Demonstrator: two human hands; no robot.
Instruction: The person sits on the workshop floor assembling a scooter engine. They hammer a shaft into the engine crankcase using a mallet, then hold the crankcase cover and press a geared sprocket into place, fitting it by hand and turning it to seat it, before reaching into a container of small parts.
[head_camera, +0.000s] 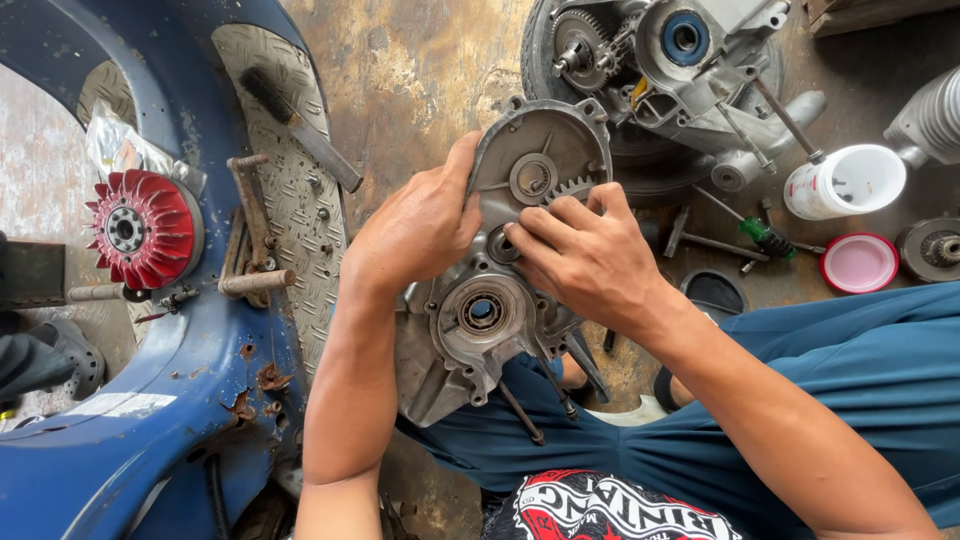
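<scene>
Fingers (560, 222) of both hands on engine casing (490, 310)

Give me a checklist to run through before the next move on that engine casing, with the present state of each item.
1. Left hand grips the engine casing by its edge: ok.
2. Right hand has its fingers on the small gear: ok.
3. Gear fully seated in the casing: cannot tell, the fingers cover it.
4. Large bearing unobstructed: ok.
5. Casing supported on the lap: ok.
6. Green-handled screwdriver lies on the floor beside the right arm: ok.
</scene>
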